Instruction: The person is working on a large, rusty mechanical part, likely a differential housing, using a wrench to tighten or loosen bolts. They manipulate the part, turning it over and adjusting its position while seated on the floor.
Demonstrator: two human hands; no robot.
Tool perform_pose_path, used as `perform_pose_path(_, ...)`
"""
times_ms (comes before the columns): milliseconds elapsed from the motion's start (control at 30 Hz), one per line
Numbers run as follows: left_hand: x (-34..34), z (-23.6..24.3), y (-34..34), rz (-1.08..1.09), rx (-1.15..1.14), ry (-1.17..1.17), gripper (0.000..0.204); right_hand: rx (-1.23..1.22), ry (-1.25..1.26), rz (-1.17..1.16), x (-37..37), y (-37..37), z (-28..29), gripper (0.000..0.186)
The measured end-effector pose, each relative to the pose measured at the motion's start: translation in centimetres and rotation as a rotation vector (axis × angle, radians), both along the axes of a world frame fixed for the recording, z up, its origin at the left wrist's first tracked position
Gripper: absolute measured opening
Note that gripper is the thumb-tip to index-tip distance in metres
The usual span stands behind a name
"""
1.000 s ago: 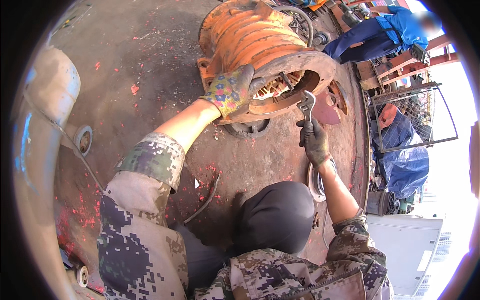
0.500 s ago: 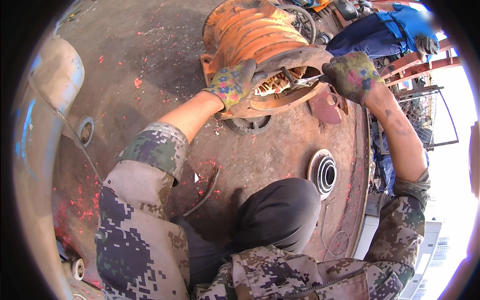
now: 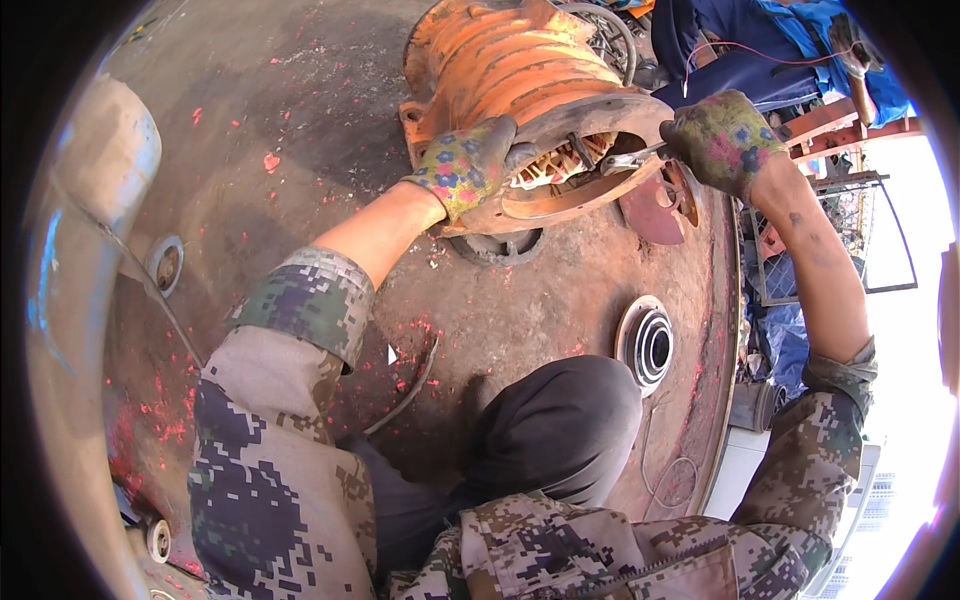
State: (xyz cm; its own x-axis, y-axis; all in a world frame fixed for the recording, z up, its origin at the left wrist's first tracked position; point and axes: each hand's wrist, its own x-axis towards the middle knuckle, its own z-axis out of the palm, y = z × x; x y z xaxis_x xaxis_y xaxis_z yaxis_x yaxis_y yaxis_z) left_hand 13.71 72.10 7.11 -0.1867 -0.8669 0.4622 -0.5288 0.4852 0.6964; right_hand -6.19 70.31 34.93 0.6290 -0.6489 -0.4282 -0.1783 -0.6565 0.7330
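An orange ribbed motor housing (image 3: pixel 510 65) lies on its side before me, its open round end toward me. White-wrapped windings (image 3: pixel 550 168) show inside the opening. My left hand (image 3: pixel 465 168), in a flowered glove, grips the left part of the rim, thumb toward the opening. In a matching glove, my right hand (image 3: pixel 728 145) is closed round the handle of a silver wrench (image 3: pixel 628 160). The wrench head reaches into the right side of the opening, near a dark bolt-like rod (image 3: pixel 580 150). What the jaws touch is too small to tell.
A dark red plate (image 3: pixel 652 212) leans below the rim. A round ringed part (image 3: pixel 652 345) lies on the floor near my knee. A large greyish tank-like body (image 3: pixel 90 200) and a cable (image 3: pixel 160 290) stand at left. A person in blue (image 3: pixel 720 45) works at upper right.
My right hand has moved a little to the right and the wrench with it. My left hand stays on the rim. The person in blue has shifted, and a red wire now shows there.
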Motion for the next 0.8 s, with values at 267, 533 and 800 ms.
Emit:
perform_pose_path(267, 0.2, 0.4, 0.0, -0.084, 0.033, 0.026, 0.016, 0.055, -0.022, 0.033, 0.6, -1.5, -0.4, 0.011)
perform_pose_path(533, 0.1, -0.7, -0.7, -0.057, -0.064, 0.034, 0.019, 0.021, 0.092, -0.056, 2.6, 0.0, -0.6, 0.014)
perform_pose_path(800, -0.3, -1.3, -1.0, -0.093, -0.054, 0.079, 0.02, 0.038, -0.013, -0.064, 1.0, -0.2, -0.8, 0.008)
